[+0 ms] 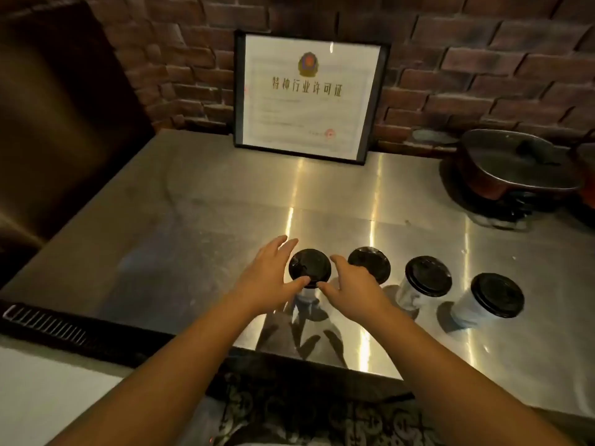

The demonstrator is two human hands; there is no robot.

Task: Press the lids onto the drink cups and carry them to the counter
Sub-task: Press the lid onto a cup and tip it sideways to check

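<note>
Drink cups, four in a row on the steel counter (199, 201), each capped with a black lid. Leftmost cup (304, 300) between the two hands, its lid (309, 268) showing in the gap from above. Left hand (269, 273) just left of that lid, fingers spread wide and reaching past its far edge, thumb tip touching the near rim. Right hand (352, 289) just right of the same lid, also spread wide, thumb pointing at the near rim close to the left thumb; contact there too fine to tell. Neither hand closed around anything. Second cup (369, 264) directly beyond the right hand's fingers, partly hidden by them, only its lid clear. Third cup (426, 278) farther to the right of the right hand, white wall visible under the lid. Fourth cup (489, 299) farthest right, well apart from both hands. Framed certificate (309, 98) leaning against the brick wall (483, 75), far beyond the fingertips. Lidded pan (512, 165) well off to the right and beyond the right hand, at the back of the counter.
</note>
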